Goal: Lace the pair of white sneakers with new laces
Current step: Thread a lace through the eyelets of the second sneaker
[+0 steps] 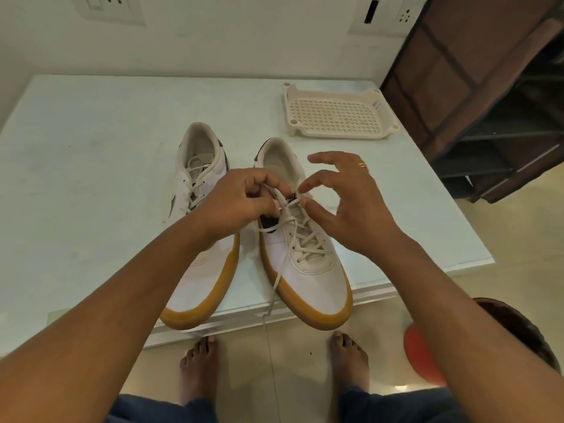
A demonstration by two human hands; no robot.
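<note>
Two white sneakers with tan soles stand side by side on the white table (91, 166), toes toward me. The left sneaker (201, 264) is laced, its bow near the collar. The right sneaker (308, 270) has its lace (285, 239) crossed through the eyelets, and one loose end trails over the table's front edge. My left hand (235, 203) pinches the lace at the top of the tongue. My right hand (345, 203) hovers beside it, fingers spread, thumb and forefinger close to the lace near the tongue label.
A cream perforated plastic tray (335, 116) lies at the table's back right. A brown fabric shoe rack (488, 102) stands to the right. My bare feet (198, 361) are on the tiled floor by the table edge, next to an orange round object (421, 355).
</note>
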